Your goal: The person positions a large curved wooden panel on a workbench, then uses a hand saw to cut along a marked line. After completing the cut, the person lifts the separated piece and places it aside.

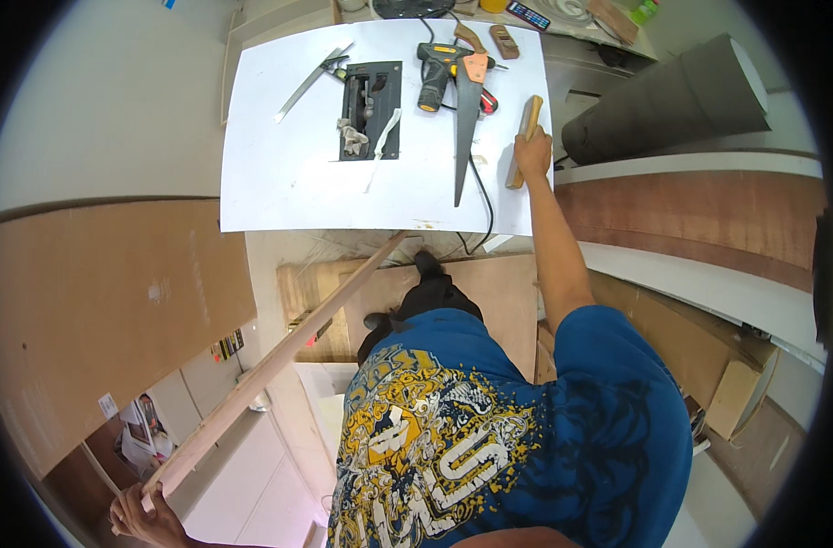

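At the lower left, my left hand [149, 517] is closed round the near end of a long wooden strip [279, 362]. The strip slants up and away toward the front edge of a white-topped table [298, 196]. My right arm reaches out to the table's right edge. There my right hand [533, 155] is closed on a long block-like tool [532, 117] with a pale wooden top and a greyish side; its exact kind is unclear. Left of that hand lies a handsaw [468, 119] with its handle pointing away. Beside the saw is a power drill [434, 78].
A dark metal plate [389, 82] with a slot is set into the tabletop, with a crumpled cloth [351, 137] on it. A sliding bevel [311, 84] and a small wooden block plane [504, 41] lie beyond. A grey roll [667, 105] stands right; a brown board [115, 310] left.
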`<action>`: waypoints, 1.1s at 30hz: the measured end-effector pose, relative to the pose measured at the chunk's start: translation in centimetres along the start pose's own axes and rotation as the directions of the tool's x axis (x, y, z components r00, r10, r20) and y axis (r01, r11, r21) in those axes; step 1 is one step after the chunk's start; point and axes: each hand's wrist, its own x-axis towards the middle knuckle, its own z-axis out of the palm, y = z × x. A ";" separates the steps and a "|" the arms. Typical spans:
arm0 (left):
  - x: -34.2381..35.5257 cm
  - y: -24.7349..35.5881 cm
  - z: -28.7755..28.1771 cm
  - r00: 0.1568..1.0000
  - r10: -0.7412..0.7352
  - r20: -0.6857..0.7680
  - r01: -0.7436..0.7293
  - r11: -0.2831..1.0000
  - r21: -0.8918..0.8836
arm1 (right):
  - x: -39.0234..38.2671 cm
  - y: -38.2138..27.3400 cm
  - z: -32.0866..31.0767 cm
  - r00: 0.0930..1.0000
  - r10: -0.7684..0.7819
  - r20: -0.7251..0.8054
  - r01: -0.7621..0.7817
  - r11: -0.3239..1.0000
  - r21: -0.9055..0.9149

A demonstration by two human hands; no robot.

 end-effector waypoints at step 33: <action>-1.1 2.7 -2.2 0.999 0.029 -0.029 -0.028 0.999 0.042 | -3.8 -10.9 9.5 0.956 0.292 -0.016 -0.270 0.903 0.334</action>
